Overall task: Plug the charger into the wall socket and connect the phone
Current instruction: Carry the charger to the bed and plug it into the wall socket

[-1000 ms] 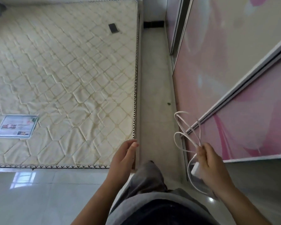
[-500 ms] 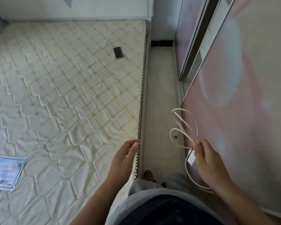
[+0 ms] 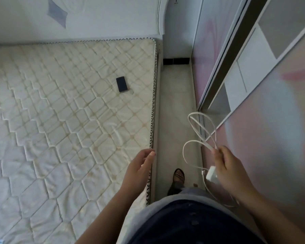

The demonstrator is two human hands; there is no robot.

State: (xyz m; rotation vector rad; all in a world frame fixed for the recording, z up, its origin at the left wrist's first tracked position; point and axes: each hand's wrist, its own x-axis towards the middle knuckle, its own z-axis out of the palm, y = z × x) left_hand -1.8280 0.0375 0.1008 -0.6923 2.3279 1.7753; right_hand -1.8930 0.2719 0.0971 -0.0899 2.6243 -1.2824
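**Charger in hand, socket not yet in sight**

Far to the left of both hands lies the bare quilted mattress (image 3: 63, 120), and on it, well ahead of the left hand and a little to its left, rests the dark phone (image 3: 121, 84), flat and with nothing plugged into it. The left hand (image 3: 139, 171) hangs over the mattress edge with its grip released: fingers loosely spread, holding nothing, touching nothing that can be made out.

Between the two hands runs the narrow strip of floor (image 3: 174, 120) beside the bed, with a sandalled foot (image 3: 178, 176) below and between them. The right hand (image 3: 231, 173) has its grip clenched on the white charger (image 3: 212, 175), whose block sits at the inner side of the palm, and on the white cable (image 3: 197, 138), which rises in loose loops ahead of the fingers and sags in another loop under the wrist. Just right of that hand stands the pink wardrobe door (image 3: 271, 138).

Judging from this, the step in hand is carrying the charger toward a socket; no socket shows anywhere. The next move calls for finding it, turning the block prongs-first, then freeing the cable end and fetching the phone with the idle left hand.
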